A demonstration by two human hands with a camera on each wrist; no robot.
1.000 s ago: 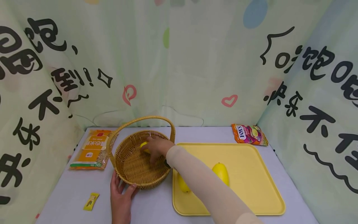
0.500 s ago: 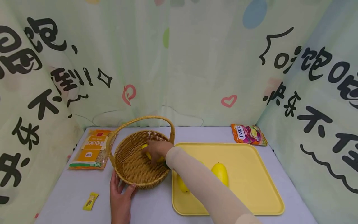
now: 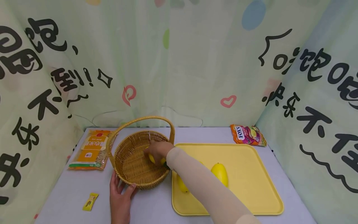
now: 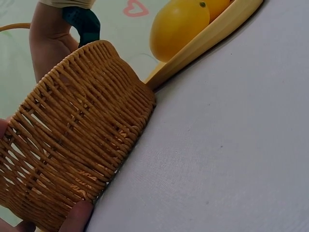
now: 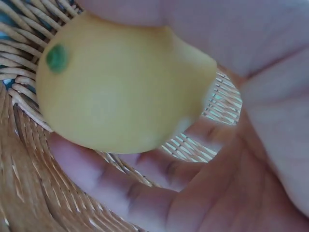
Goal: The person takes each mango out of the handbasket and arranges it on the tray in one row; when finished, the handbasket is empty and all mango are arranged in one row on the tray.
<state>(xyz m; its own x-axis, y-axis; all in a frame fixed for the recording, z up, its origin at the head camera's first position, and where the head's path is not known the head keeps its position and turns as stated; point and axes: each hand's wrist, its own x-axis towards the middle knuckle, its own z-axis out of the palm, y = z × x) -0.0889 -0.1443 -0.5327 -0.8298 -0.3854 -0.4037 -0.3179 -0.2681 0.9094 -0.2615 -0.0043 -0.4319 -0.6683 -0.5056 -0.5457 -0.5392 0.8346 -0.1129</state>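
Inside the round wicker basket [image 3: 131, 161], toward its right wall, my right hand [image 3: 158, 150] holds a yellow mango [image 5: 116, 92]. The right wrist view has the thumb on one side of the fruit and the fingers [image 5: 140, 200] curled along the other, with its green stem nub facing out. My left hand [image 3: 121, 194] grips the basket at its near left side, thumb on the rim. In the left wrist view, fingertips show at the basket's edges. Two more mangoes [image 3: 220, 173] lie on the yellow tray [image 3: 246, 174]; my right sleeve partly covers one of them.
An orange grain bag [image 3: 90, 149] lies left of the basket, under its tall handle [image 3: 148, 117]. A small yellow packet [image 3: 90, 201] is at the front left. The red FOX'S candy bag [image 3: 248, 135] lies behind the tray. Printed curtains [image 3: 190, 71] enclose the table.
Inside the basket, my right hand has shifted slightly right and nearer with the mango, which shows at a different angle under the fingers. The left hand and basket have stayed put.
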